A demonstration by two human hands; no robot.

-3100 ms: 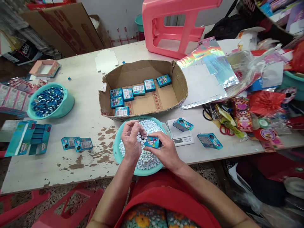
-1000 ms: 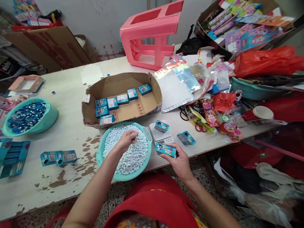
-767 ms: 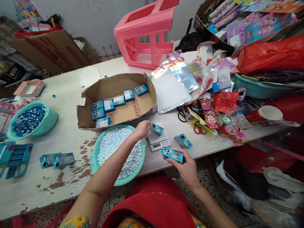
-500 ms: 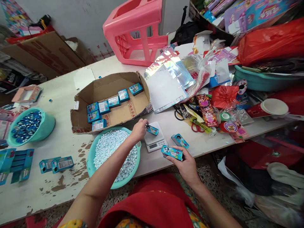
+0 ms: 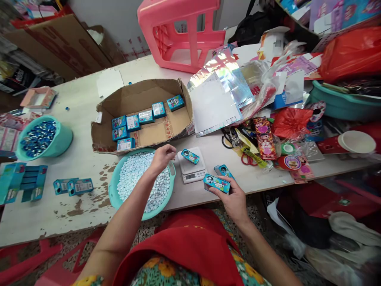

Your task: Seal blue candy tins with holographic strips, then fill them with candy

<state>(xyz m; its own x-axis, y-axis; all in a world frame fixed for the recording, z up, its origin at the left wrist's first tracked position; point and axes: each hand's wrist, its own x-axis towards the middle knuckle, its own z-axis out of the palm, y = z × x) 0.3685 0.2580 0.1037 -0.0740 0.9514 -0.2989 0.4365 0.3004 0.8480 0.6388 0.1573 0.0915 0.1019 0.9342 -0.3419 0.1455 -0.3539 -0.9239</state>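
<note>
My left hand (image 5: pixel 163 159) is over the right rim of a turquoise basin (image 5: pixel 112 194) full of small pale candies (image 5: pixel 143 178). Its fingers are curled together; whatever they may hold is hidden. Just right of it, a small blue candy box (image 5: pixel 190 156) lies on a white digital scale (image 5: pixel 195 167). My right hand (image 5: pixel 235 198) grips another blue candy box (image 5: pixel 216 183) between thumb and fingers, at the table's front edge. Right behind that hand, a third blue box (image 5: pixel 224 171) rests on the table.
An open cardboard tray (image 5: pixel 151 139) behind the basin holds several blue boxes. On the left stand a turquoise tub (image 5: pixel 64 139) of blue-wrapped pieces and more blue boxes (image 5: pixel 80 186). Scissors (image 5: pixel 248 159), foil sheets (image 5: pixel 214 99) and packaging crowd the right. A pink stool (image 5: pixel 181 39) lies at the back.
My left hand has moved left, away from the box on the scale, to the basin's rim. My right hand still holds its box, now overlapping the one behind. The view has shifted slightly.
</note>
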